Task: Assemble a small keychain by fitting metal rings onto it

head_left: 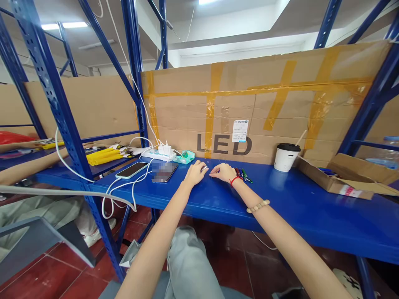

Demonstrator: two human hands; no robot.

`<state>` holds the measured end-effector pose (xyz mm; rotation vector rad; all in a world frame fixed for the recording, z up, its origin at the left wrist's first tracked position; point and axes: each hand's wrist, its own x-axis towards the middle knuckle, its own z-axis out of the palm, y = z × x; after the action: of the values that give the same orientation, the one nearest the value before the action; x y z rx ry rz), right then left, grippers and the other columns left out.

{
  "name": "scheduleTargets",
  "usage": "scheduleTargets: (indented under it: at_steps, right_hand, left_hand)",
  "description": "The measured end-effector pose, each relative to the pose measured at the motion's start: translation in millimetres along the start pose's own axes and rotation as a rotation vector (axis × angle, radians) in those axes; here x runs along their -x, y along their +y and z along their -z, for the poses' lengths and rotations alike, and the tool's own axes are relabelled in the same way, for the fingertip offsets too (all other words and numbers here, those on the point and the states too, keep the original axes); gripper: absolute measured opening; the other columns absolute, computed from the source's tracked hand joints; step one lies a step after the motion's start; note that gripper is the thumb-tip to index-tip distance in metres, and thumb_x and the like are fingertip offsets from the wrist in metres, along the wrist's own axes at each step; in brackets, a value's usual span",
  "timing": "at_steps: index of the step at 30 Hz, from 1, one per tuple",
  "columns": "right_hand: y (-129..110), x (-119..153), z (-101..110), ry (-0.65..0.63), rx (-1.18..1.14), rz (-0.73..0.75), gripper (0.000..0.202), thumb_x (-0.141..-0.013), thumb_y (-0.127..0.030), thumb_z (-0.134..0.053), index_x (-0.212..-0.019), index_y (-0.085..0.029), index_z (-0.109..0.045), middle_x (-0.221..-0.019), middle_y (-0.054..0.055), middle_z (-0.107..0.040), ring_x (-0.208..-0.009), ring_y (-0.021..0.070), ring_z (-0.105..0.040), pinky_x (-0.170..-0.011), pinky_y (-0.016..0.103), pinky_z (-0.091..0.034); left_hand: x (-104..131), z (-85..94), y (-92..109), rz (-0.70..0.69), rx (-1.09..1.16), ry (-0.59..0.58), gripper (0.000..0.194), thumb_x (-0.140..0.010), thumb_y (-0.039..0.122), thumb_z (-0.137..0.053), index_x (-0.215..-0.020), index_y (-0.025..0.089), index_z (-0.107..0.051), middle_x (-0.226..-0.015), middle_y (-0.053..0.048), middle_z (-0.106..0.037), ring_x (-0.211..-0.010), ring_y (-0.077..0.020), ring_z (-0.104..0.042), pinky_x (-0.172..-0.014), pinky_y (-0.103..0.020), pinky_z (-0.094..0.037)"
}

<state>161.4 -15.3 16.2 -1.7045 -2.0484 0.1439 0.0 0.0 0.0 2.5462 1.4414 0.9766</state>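
Several pens (245,175) lie beside the right hand (223,171) (like the left hand (195,172), curled; grip unclear).

Pens (245,176), slim, in dark red, red and green (a bluish one perhaps among them): laid flat in a loose, slanted row on blue tabletop (280,199), just beyond right wrist (234,179), near ends partly hidden by it. Green seen at the row's right edge. Caps and tips too small to be read.
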Motion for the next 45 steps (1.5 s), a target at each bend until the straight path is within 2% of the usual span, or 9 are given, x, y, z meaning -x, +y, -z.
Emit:
scheduleTargets:
  at_steps: [12, 16, 23, 29, 34, 37, 39, 42, 45]
  right_hand:
    - [0, -1, -3, 0.002, 0.012, -0.015, 0.015, -0.070, -0.041, -0.066, -0.075, -0.028, -0.072, -0.080, -0.003, -0.071, -0.081, 0.0175, -0.065, -0.061, 0.023, -0.045]
    - [-1, 0, -1, -0.012, 0.008, -0.004, 0.012, -0.071, -0.037, -0.065, -0.076, -0.028, -0.072, -0.081, -0.004, -0.071, -0.083, 0.0174, -0.064, -0.064, 0.023, -0.045]
    - [-3, 1, 0, -0.029, -0.021, 0.015, 0.009, -0.072, -0.031, -0.066, -0.076, -0.026, -0.072, -0.079, -0.002, -0.071, -0.079, 0.0160, -0.065, -0.065, 0.022, -0.045]
    - [-3, 0, -1, 0.000, -0.067, 0.010, 0.005, -0.068, -0.029, -0.070, -0.071, -0.026, -0.072, -0.077, -0.002, -0.071, -0.078, 0.0173, -0.064, -0.063, 0.024, -0.044]
    - [-2, -1, -3, 0.076, -0.181, 0.017, 0.002, -0.065, -0.023, -0.071, -0.064, -0.024, -0.070, -0.071, 0.000, -0.070, -0.075, 0.0202, -0.064, -0.063, 0.027, -0.045]
    - [0, -5, -2, 0.199, -0.300, 0.016, 0.006, -0.071, -0.026, -0.066, -0.071, -0.023, -0.071, -0.079, 0.002, -0.070, -0.076, 0.0206, -0.064, -0.065, 0.030, -0.047]
    - [1, -9, -1, 0.262, -0.410, 0.021, 0.015, -0.076, -0.031, -0.061, -0.079, -0.021, -0.070, -0.085, 0.004, -0.070, -0.067, 0.0174, -0.063, -0.063, 0.029, -0.048]
    - [1, -13, 1, 0.283, -0.588, 0.044, 0.024, -0.077, -0.035, -0.059, -0.086, -0.016, -0.070, -0.089, 0.006, -0.070, -0.055, 0.0128, -0.061, -0.057, 0.027, -0.050]
    - [0, -14, 0, 0.255, -0.727, 0.075, 0.028, -0.071, -0.037, -0.064, -0.085, -0.013, -0.071, -0.085, 0.008, -0.071, -0.059, 0.0144, -0.062, -0.057, 0.026, -0.052]
  left_hand:
    - [-1, -4.5, -4, -0.048, -0.001, 0.037, 0.021, -0.085, 0.031, -0.044, -0.074, 0.017, -0.057, -0.075, -0.002, -0.054, -0.068, -0.0131, -0.052, -0.066, -0.024, -0.041]
    - [0, -6.5, -4, -0.039, 0.029, 0.008, 0.021, -0.085, 0.031, -0.044, -0.072, 0.017, -0.055, -0.072, -0.001, -0.054, -0.067, -0.0129, -0.051, -0.062, -0.024, -0.039]
    - [0, -7.6, -6, 0.015, 0.055, 0.029, 0.022, -0.084, 0.034, -0.044, -0.076, 0.018, -0.056, -0.080, -0.002, -0.052, -0.067, -0.0122, -0.052, -0.058, -0.023, -0.038]
    - [0, -6.5, -5, 0.010, 0.046, 0.027, 0.022, -0.084, 0.034, -0.045, -0.075, 0.018, -0.056, -0.078, -0.001, -0.051, -0.068, -0.0123, -0.052, -0.059, -0.023, -0.038]
    - [0, -5.9, -5, 0.001, 0.038, 0.025, 0.024, -0.086, 0.035, -0.043, -0.074, 0.018, -0.056, -0.077, -0.001, -0.051, -0.066, -0.0120, -0.051, -0.059, -0.023, -0.039]
    - [-1, -5.2, -5, -0.010, 0.054, 0.040, 0.024, -0.088, 0.033, -0.039, -0.081, 0.019, -0.056, -0.079, -0.002, -0.051, -0.071, -0.0133, -0.053, -0.063, -0.024, -0.040]
    - [-1, -4.1, -5, -0.017, 0.075, 0.051, 0.022, -0.089, 0.031, -0.038, -0.088, 0.020, -0.056, -0.082, -0.002, -0.052, -0.077, -0.0144, -0.054, -0.068, -0.025, -0.042]
    - [-2, -2.3, -4, -0.029, 0.093, 0.061, 0.019, -0.090, 0.028, -0.038, -0.091, 0.020, -0.056, -0.085, -0.003, -0.053, -0.081, -0.0153, -0.055, -0.074, -0.026, -0.043]
    - [-2, -1.5, -4, -0.053, 0.072, 0.086, 0.018, -0.089, 0.028, -0.040, -0.090, 0.019, -0.055, -0.084, -0.003, -0.054, -0.084, -0.0167, -0.054, -0.076, -0.028, -0.043]
